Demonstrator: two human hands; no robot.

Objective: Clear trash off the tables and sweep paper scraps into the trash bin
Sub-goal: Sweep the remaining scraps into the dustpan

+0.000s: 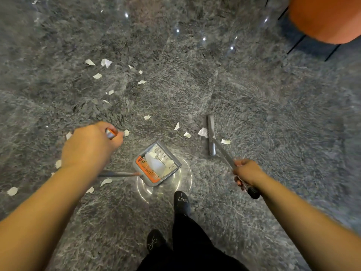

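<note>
We see a grey marbled floor (254, 98) with a glossy surface, and several small bright light reflections (204, 38) shine on it in the upper part. In the top right corner we find a rounded orange seat (324, 18) on thin black legs (297, 44). At the bottom we notice two black shoes (181, 201) with a small pale bow pattern, and black trousers (195, 249) above them.

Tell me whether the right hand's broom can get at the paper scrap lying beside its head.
Probably yes: the right hand grips the broom, and the scrap lies against its head on open floor, nothing between.
</note>
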